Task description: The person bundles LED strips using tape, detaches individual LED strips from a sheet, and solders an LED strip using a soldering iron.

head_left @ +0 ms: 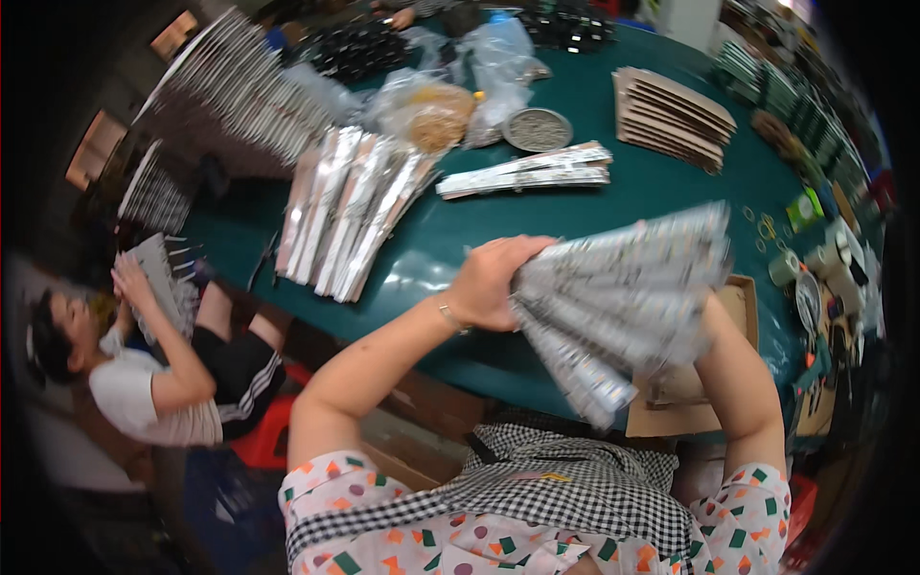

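A fanned bundle of long, flat silvery strips (623, 287), dotted with small marks, is held above the table's near side and smeared by motion. My left hand (494, 283) is closed round the bundle's narrow left end, thumb along the top. Behind the fan's right end, my right hand (710, 316) is almost wholly hidden, so its fingers cannot be made out. Just beyond the fan, a smaller stack of silvery strips (527, 174) lies on the green table (422, 259). Larger bundles of silvery and pinkish strips (350, 211) lie to the left.
Stacked brown boards (671, 115) lie far right. A round dish of small pieces (537, 129) stands beside clear plastic bags (431, 105). Under my right forearm is a cardboard box (743, 307). Tape rolls (784, 268) line the right edge. A seated person (158, 364) works at left.
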Available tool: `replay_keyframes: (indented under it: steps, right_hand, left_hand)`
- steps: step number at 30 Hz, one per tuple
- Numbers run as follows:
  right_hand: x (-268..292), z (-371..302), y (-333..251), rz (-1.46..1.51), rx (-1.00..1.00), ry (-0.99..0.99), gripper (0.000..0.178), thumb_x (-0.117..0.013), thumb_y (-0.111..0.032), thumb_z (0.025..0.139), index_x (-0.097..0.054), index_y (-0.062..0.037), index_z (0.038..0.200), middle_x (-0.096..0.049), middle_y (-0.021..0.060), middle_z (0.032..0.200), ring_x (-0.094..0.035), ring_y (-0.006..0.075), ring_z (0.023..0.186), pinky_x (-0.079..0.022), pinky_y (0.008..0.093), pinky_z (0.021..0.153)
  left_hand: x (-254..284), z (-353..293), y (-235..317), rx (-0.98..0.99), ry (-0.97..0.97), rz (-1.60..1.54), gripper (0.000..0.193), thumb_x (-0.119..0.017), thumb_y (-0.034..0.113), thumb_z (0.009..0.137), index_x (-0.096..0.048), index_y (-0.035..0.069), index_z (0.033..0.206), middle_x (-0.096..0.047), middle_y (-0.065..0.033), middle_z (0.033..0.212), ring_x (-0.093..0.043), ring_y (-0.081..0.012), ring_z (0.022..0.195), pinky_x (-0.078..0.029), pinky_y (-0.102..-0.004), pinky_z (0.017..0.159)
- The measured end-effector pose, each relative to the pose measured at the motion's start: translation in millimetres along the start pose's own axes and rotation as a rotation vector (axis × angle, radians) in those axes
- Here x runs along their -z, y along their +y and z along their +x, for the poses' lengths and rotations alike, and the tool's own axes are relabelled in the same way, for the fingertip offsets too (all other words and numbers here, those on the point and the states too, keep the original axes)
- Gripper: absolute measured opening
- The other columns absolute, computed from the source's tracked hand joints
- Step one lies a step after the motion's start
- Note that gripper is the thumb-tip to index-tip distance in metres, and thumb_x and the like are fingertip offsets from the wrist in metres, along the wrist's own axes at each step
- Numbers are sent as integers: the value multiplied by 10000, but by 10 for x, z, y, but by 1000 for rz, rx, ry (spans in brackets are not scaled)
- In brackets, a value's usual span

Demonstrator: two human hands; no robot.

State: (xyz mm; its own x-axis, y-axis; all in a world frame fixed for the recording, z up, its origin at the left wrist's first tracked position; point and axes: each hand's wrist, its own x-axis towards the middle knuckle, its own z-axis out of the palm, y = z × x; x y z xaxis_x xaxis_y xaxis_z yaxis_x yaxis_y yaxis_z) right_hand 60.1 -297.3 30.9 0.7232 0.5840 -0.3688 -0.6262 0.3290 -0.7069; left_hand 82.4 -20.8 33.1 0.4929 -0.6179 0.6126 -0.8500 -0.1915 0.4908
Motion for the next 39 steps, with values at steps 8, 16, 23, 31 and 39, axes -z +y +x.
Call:
replay_keyframes:
  steps: [8, 16, 23, 31, 39]
  right_hand:
    - [-556, 27, 59, -1007, 599, -27, 1200, -927, -428, 506, -329, 3, 1452, -407, 73, 1304, -438, 217, 1188, -416, 369, 905]
    - [-721, 31, 674, -468, 726, 142, 1053, -832, 102, 622, -240, -95, 1470, -440, 72, 1363, -565, 144, 1064, -576, 261, 725]
    - [-476, -168, 589, -876, 554, 177, 1190, -914, -103, 506, -231, -59, 1480, -314, 143, 1437, -322, 284, 1362, -288, 396, 1133]
    - [-646, 98, 660, -611, 822, 149, 1337, -899, -54, 538, -12, -54, 1537, -341, 153, 1464, -355, 266, 1357, -283, 372, 1135]
    - [-472, 256, 845, -708, 696, 105, 1478, -980, -290, 449, -5, -24, 1528, -259, 176, 1525, -271, 320, 1417, -242, 404, 1165]
  left_hand:
    - [-661, -165, 208, 414, 526, -669, 645, -785, 138, 719, -486, 8, 1276, -652, -125, 1102, -636, -195, 1009, -499, -327, 882]
    - [-940, -266, 344, 451, 398, -405, 642, -820, 215, 727, -489, 39, 1249, -653, -124, 1068, -644, -261, 976, -498, -364, 853]
    - [-972, -388, 344, 558, 142, -609, 1084, -926, 303, 593, -277, 33, 1418, -536, -143, 1312, -571, -270, 1160, -458, -383, 970]
    - [-950, -387, 230, 539, 298, -418, 899, -893, 213, 658, -390, 9, 1375, -480, -139, 1367, -547, -233, 1177, -481, -371, 951]
    - [-909, -570, 184, 629, 374, -573, 527, -807, 85, 755, -554, 7, 1212, -618, -104, 1168, -612, -204, 1041, -529, -342, 864]
